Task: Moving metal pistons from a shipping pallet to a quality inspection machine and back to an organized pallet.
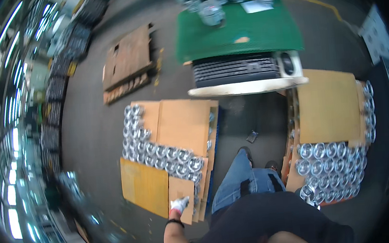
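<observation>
My left hand (pixel 179 204), in a white glove, lies on a small brown cardboard sheet (pixel 181 187) at the near end of the left stack. Its fingers look stretched out over the cardboard, though small and blurred. Beside that sheet is a yellowish board (pixel 144 187), and beyond it stand rows of round silver metal parts (pixel 160 151). On my right, my gloved right hand (pixel 311 200) is closed on a round silver metal part (pixel 306 191), at the near left corner of the right stack's round metal parts (pixel 332 166). My body partly hides that hand.
Ahead is a green-topped desk (pixel 238 36) with a keyboard (pixel 234 71) and a mouse (pixel 287 62) on its pull-out shelf. A wooden pallet (pixel 127 62) with brown boards lies far left. A small dark object (pixel 252 136) is on the floor between the stacks.
</observation>
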`<state>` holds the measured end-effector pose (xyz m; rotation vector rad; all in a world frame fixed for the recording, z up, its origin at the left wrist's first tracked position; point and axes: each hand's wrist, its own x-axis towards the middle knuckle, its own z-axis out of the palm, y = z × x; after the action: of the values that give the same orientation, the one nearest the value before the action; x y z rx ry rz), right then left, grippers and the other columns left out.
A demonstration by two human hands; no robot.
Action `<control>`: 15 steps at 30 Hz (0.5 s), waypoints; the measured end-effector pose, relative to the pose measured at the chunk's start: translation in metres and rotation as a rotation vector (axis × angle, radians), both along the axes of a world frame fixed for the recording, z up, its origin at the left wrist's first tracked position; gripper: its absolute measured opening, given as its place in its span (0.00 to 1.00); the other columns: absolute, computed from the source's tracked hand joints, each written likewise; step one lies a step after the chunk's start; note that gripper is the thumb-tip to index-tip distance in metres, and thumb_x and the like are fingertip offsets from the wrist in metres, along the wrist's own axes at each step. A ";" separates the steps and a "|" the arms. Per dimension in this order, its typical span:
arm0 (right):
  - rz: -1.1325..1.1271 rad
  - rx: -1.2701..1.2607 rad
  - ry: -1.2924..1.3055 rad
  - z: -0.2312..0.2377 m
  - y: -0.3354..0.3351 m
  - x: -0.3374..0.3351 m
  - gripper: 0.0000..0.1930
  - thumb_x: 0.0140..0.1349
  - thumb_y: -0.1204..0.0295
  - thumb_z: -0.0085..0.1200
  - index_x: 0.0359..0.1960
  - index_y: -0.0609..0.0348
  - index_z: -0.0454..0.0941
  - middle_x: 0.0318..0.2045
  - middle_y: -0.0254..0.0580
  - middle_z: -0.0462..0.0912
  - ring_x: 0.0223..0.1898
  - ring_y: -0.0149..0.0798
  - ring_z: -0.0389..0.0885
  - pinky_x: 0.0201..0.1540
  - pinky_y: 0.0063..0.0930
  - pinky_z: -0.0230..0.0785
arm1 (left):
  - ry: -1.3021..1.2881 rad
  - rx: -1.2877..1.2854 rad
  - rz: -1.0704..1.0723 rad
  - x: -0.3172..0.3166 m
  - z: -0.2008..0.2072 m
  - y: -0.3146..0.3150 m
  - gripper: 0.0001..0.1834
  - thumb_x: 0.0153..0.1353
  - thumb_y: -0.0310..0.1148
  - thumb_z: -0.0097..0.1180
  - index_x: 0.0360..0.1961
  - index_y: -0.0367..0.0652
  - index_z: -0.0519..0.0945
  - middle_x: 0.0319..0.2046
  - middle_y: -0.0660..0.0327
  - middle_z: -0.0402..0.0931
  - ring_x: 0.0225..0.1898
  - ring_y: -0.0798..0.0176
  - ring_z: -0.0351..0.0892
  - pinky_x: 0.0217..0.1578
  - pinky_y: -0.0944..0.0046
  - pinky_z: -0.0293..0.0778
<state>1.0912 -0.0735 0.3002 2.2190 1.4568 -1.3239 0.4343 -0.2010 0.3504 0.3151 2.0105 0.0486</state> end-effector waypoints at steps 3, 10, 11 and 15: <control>-0.128 0.097 0.165 -0.011 0.049 -0.005 0.30 0.53 0.65 0.59 0.59 0.49 0.66 0.47 0.44 0.74 0.47 0.46 0.74 0.48 0.39 0.70 | 0.015 0.136 0.139 -0.017 -0.027 0.008 0.24 0.61 0.51 0.53 0.43 0.38 0.80 0.31 0.62 0.80 0.30 0.67 0.76 0.32 0.65 0.69; 0.272 0.154 -0.057 0.151 0.265 -0.145 0.43 0.36 0.76 0.61 0.62 0.54 0.62 0.50 0.59 0.73 0.54 0.58 0.72 0.56 0.39 0.67 | -0.091 0.452 0.165 -0.033 0.010 0.175 0.20 0.63 0.41 0.55 0.50 0.38 0.79 0.41 0.62 0.81 0.36 0.67 0.78 0.38 0.67 0.74; 0.319 0.209 -0.048 0.170 0.290 -0.155 0.47 0.33 0.75 0.64 0.63 0.46 0.61 0.54 0.56 0.71 0.57 0.54 0.70 0.58 0.39 0.66 | -0.153 0.553 0.166 -0.036 0.015 0.200 0.20 0.63 0.40 0.55 0.50 0.38 0.78 0.41 0.61 0.80 0.35 0.67 0.78 0.38 0.67 0.74; 0.562 0.363 -0.017 0.209 0.417 -0.212 0.43 0.33 0.71 0.63 0.61 0.45 0.64 0.51 0.54 0.74 0.57 0.54 0.70 0.58 0.39 0.63 | -0.097 0.649 0.051 -0.054 0.002 0.239 0.21 0.63 0.39 0.54 0.53 0.37 0.76 0.45 0.56 0.79 0.45 0.62 0.76 0.49 0.65 0.70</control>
<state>0.8794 0.3436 0.5093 1.7625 2.2363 -0.9067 0.3800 0.0385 0.3525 0.6547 1.8595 0.7434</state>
